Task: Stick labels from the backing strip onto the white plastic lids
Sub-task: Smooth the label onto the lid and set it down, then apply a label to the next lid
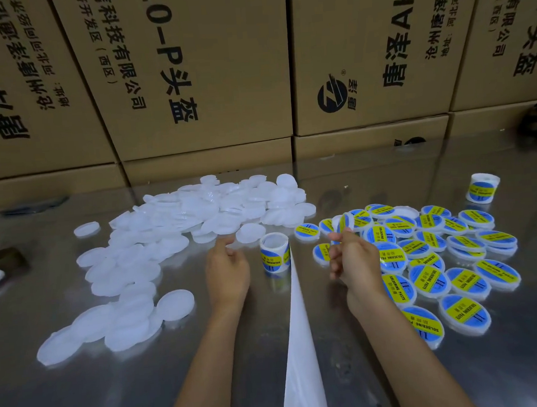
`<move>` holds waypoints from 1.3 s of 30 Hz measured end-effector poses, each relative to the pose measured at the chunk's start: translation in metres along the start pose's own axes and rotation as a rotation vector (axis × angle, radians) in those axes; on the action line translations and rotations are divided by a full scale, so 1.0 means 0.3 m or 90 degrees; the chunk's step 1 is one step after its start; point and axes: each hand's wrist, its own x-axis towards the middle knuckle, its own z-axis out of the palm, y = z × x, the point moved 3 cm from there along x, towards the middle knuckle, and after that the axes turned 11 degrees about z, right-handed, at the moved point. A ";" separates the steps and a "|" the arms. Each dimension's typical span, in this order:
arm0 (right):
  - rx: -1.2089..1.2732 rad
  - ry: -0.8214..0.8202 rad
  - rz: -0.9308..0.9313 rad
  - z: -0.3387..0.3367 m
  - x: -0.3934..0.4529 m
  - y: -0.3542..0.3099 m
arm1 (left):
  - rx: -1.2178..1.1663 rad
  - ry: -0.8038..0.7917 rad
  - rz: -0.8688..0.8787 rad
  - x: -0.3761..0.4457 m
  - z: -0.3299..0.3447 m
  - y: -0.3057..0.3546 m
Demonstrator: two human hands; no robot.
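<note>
Holding a labelled lid (345,222) up w/ right hand (355,257), fingers pinching it, over the done pile (439,255). Reaching left hand (227,269), loose & empty, toward plain lids (198,214). Label roll (274,252) standing between. Looking about half done, lots left.

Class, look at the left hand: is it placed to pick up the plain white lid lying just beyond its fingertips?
Probably yes. The left hand has its fingers right beside that plain lid, with only bare table between them. The label roll stands to the right, out of the way.
</note>
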 end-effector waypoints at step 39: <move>-0.349 -0.056 -0.154 0.091 0.007 0.060 | -0.514 0.031 -0.171 0.073 -0.007 -0.063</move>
